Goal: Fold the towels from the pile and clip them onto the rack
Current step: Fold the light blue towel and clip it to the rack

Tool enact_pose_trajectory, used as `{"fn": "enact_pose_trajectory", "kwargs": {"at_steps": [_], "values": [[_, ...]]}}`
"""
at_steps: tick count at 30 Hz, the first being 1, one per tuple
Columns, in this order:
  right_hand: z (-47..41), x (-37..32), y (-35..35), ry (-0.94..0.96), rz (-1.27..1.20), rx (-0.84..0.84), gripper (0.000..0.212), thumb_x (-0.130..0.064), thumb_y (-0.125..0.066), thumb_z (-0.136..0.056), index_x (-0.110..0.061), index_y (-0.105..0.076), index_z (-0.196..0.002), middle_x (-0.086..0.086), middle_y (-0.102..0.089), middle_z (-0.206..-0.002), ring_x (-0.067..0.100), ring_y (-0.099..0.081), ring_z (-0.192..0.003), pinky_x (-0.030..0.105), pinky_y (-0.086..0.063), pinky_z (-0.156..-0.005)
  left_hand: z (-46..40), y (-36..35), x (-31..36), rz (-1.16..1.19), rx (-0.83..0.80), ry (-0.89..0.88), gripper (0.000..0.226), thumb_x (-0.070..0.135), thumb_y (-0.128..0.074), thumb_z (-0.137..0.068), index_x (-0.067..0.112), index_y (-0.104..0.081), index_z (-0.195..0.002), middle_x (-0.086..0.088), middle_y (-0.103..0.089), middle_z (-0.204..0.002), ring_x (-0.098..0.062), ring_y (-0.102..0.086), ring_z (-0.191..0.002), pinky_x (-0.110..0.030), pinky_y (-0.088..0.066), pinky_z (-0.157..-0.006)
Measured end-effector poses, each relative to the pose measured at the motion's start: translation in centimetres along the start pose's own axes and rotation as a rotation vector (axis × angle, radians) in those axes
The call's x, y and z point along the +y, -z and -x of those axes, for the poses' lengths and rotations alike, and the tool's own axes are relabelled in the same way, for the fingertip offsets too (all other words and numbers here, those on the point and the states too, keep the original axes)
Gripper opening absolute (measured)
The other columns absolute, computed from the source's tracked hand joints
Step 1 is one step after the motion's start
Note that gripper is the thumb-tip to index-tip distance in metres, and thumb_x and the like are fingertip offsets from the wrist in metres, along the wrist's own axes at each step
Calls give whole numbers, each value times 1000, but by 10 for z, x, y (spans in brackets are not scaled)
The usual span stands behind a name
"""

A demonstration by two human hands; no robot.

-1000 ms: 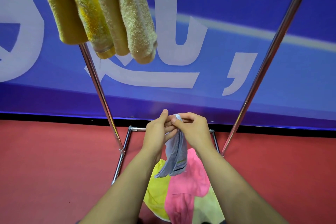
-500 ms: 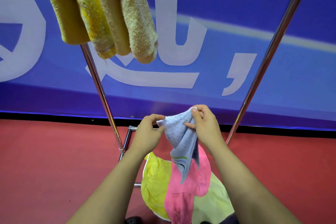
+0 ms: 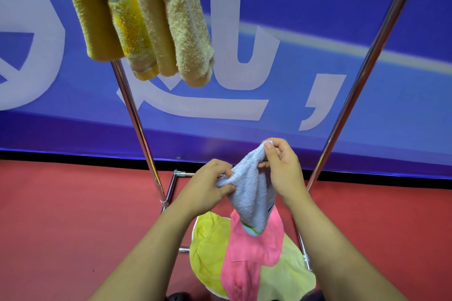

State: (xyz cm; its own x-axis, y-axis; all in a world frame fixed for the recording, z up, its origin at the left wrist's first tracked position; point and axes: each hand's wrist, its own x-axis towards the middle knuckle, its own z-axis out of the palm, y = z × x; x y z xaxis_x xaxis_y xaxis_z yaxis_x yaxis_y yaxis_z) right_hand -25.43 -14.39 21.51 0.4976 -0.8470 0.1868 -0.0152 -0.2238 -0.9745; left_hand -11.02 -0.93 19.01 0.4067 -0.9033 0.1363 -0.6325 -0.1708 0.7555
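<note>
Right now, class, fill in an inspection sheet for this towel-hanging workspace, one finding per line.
Surface: red floor.
Job's things: grey towel held up unfolded; pink towel and yellow-green towels piled below; yellow towels hanging from the rack.
Clutter: nothing seen.
Hands: left hand and right hand both pinch the grey towel.
Cables: nothing seen.
Surroundings: blue banner with white lettering.
</note>
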Motion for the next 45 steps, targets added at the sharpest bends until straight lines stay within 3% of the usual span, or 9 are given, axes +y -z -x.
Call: {"fn": "enact_pose_trajectory", "kwargs": {"at_steps": [6, 11, 15, 23, 27, 30, 35, 40, 45], "values": [[-1, 2, 2, -10, -7, 14, 14, -25, -52, -105, -25, -62, -96, -7, -68, -80, 16, -67, -66, 52, -55, -85, 2, 0, -10, -239, -181, 45, 31, 38, -68, -94, 10, -67, -81, -4, -61, -100, -18, -58, -101, -38, -47, -92], [-4, 7, 10, -69, 7, 122, 12, -25, -50, -106, -23, -61, -99, -1, -68, -92, 7, -70, -62, 28, -54, -76, 4, 13, 0, -474, 111, 150, 29, 53, -59, -93, 28, -72, -100, 4, -62, -105, -20, -62, -103, -33, -45, -76], [-7, 13, 11, -92, 28, 189, 13, -24, -50, -106, -17, -61, -106, 5, -71, -99, -1, -70, -61, 9, -48, -62, 3, 17, 7, -486, 251, 200, 36, 62, -57, -91, 29, -71, -96, 10, -61, -105, -17, -63, -99, -35, -52, -77], [-7, 14, 10, -171, -64, 226, 13, -25, -51, -106, -20, -62, -104, 5, -69, -104, 9, -74, -70, 31, -53, -83, 0, 15, 2, 21, 346, 39, 12, 31, -84, -83, 20, -78, -83, 10, -75, -88, -10, -67, -80, -28, -51, -76], [-8, 14, 7, -187, -111, 222, 13, -25, -51, -105, -25, -61, -98, -1, -66, -99, 10, -74, -70, 30, -53, -82, 0, 16, 4, 221, 400, 60, 18, 24, -89, -77, 26, -76, -88, 11, -71, -76, -6, -59, -64, -18, -47, -65], [-9, 14, 8, -194, -133, 224, 12, -25, -52, -105, -25, -62, -100, -6, -66, -96, 9, -73, -69, 33, -54, -86, -1, 19, 4, 376, 376, 74, 32, 22, -89, -78, 34, -75, -104, 9, -74, -81, -10, -62, -68, -28, -58, -75], [-9, 14, 12, -178, -127, 234, 11, -27, -53, -105, -26, -62, -99, -6, -68, -97, 6, -72, -68, 33, -55, -85, 1, 22, 3, 293, 301, 48, 5, 23, -81, -87, 22, -82, -91, 10, -79, -85, -16, -74, -81, -37, -60, -79], [-11, 19, 17, -158, -116, 237, 12, -25, -54, -104, -19, -64, -104, 2, -69, -102, -1, -71, -64, 44, -56, -94, 1, 20, 4, 107, 271, -6, 9, 25, -82, -85, 33, -77, -84, 9, -73, -81, -5, -65, -76, -18, -48, -71], [-14, 24, 19, -158, -137, 263, 15, -19, -55, -104, -9, -65, -108, 0, -64, -91, -8, -67, -64, 36, -57, -90, 3, 18, 8, -83, 41, -95, 25, 26, -74, -91, 37, -69, -114, 9, -68, -81, -5, -62, -79, -23, -47, -72]]}}
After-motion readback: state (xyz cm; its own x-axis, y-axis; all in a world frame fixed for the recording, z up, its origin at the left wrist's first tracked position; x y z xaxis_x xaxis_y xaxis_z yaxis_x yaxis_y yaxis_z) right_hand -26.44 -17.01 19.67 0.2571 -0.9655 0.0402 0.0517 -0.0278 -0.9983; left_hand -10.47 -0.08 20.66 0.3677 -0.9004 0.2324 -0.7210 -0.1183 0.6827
